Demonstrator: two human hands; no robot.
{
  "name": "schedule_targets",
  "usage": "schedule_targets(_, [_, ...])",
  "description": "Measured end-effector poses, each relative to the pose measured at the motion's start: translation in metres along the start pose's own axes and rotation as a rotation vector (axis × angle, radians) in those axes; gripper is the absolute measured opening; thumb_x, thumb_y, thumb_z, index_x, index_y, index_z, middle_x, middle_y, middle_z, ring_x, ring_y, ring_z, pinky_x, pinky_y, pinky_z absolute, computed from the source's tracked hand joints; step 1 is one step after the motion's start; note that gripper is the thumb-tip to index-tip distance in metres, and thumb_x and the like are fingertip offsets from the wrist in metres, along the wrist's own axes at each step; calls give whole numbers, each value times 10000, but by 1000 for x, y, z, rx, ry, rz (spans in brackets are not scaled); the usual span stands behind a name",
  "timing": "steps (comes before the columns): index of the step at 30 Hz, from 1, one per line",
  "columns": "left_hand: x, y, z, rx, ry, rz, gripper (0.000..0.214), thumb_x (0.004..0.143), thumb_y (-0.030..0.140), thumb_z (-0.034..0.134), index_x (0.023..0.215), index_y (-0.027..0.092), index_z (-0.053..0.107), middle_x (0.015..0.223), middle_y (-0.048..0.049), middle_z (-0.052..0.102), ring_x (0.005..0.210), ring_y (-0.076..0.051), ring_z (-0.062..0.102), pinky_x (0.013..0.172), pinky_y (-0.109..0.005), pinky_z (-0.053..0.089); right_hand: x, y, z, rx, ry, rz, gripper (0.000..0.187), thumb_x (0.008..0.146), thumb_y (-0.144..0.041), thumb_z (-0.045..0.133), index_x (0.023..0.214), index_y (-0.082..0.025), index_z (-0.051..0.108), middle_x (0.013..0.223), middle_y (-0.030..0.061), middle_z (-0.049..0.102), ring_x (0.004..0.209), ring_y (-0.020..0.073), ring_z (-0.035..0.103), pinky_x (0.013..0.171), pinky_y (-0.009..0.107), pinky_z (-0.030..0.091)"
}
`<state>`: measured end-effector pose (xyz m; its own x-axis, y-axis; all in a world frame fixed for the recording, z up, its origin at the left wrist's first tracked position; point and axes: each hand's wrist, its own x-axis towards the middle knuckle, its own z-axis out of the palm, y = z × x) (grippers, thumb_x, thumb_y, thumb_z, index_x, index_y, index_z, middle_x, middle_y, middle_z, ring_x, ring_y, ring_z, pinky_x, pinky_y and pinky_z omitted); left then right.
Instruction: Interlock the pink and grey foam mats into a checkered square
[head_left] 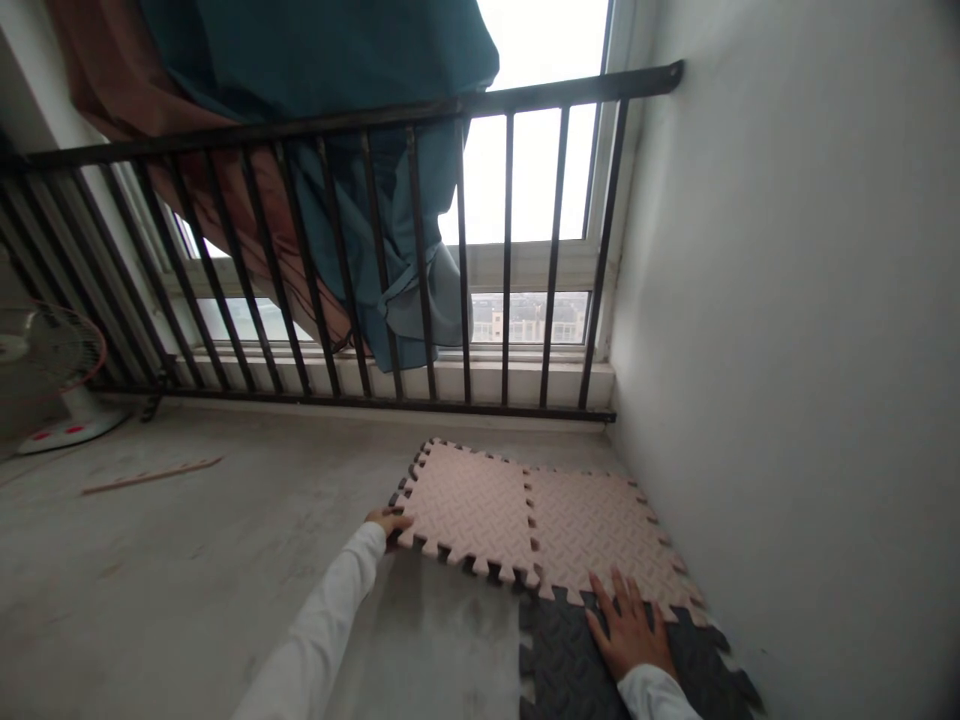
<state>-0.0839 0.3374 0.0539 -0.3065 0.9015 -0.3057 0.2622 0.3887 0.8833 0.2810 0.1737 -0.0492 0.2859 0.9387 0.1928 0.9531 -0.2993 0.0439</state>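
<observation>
My left hand [389, 524] grips the near left corner of a pink foam mat tile [469, 505], thumb on top and the other fingers mostly hidden under it. That tile is tilted, its left side raised off the floor, and dark edging shows under its toothed border. A second pink tile [600, 520] lies to its right, against the wall side. My right hand [634, 630] lies flat with fingers spread, across the seam between this second tile and a dark grey foam tile [566, 650] nearer to me.
A bare concrete floor [187, 560] spreads to the left, with a thin wooden strip [152, 476] on it. A white fan [64, 400] stands at far left. Black railing [484, 400] runs before a curtained window; a white wall [810, 350] rises at right.
</observation>
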Motion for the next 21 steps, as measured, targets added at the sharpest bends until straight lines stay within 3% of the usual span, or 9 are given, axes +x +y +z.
schedule_targets(9, [-33,70,-12,-244,-48,80,325,412,35,713,688,136,574,493,28,571,530,-169,590,544,-325,528,4,3,1,27,-113,-11,539,774,-549,275,1276,-354,304,1389,33,276,1267,241,213,991,516,153])
schedule_targets(17, [-50,109,-8,-311,12,116,351,353,3,728,659,104,589,477,14,564,500,-184,581,528,-364,526,1,0,-2,50,-37,-12,521,783,-527,285,1268,-339,334,1375,44,306,1259,242,232,995,501,145])
schedule_targets(21, [-54,131,-28,-347,82,108,306,416,-22,699,664,103,571,483,22,551,565,-194,596,537,-358,534,1,0,-2,51,-73,-4,523,777,-531,291,1263,-346,339,1381,43,294,1263,248,221,995,503,133])
